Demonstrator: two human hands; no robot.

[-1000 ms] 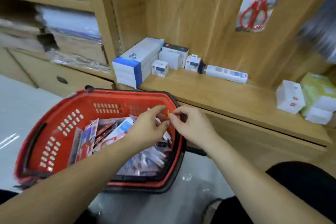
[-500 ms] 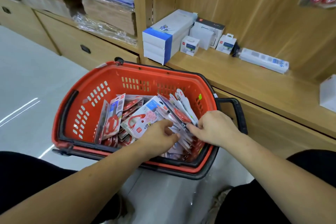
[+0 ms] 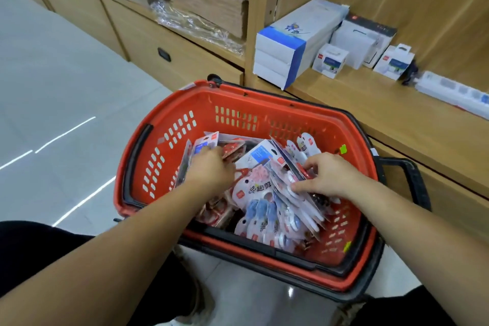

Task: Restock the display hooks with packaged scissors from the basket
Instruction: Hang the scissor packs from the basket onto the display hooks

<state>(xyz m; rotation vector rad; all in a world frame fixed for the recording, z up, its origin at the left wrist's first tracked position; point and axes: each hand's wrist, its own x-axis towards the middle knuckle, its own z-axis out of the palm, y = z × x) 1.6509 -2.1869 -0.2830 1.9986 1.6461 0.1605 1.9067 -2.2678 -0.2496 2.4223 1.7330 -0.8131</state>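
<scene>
We find the right hand [image 3: 328, 177] pinching glossy carded scissor packs [image 3: 254, 189] in the slotted red plastic basket [image 3: 232, 114]; left hand [image 3: 209, 169]: grip indeterminate.

Left hand [image 3: 209, 171], tips of its fingers under packaged scissors [image 3: 254, 190]; power strip [image 3: 455, 92] past the right edge.

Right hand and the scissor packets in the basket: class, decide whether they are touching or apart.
Touching. The head view shows the right hand pinching a fanned bunch of scissor packets between thumb and fingers, inside the basket.
</scene>
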